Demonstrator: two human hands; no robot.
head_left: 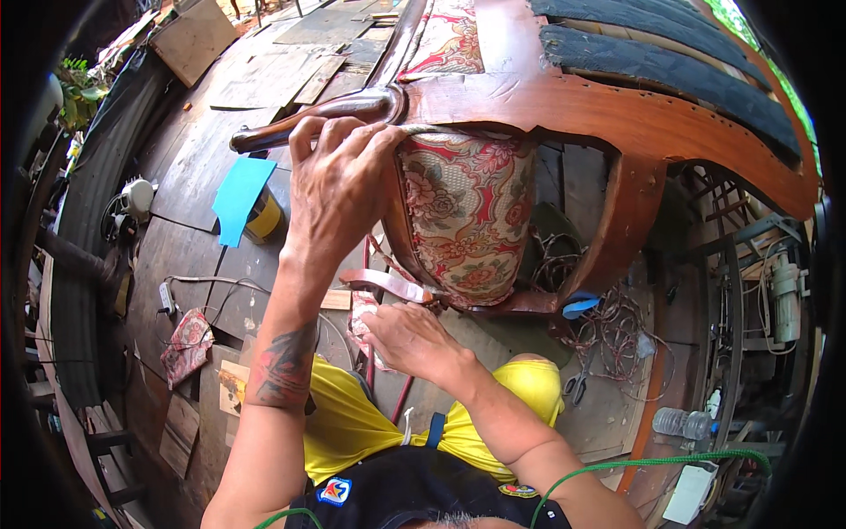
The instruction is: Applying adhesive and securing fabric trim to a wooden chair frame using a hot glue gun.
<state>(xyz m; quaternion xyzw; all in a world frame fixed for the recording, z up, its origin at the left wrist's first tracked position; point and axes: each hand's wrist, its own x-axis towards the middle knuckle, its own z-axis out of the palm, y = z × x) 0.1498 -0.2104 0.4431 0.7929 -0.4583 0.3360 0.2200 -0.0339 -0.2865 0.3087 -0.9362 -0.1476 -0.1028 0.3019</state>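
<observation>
On the plank floor [189,251], toward its right edge, stands a wooden chair [493,101] with floral padding [471,207], its rim grasped by the person's left hand [339,189], while the right hand [410,339] pinches patterned fabric [360,316].

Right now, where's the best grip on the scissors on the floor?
Probably the handle loops, coming from the near side with the right hand. The scissors lie with the loops toward the person and the blades pointing away, toward the tangled cords.
</observation>
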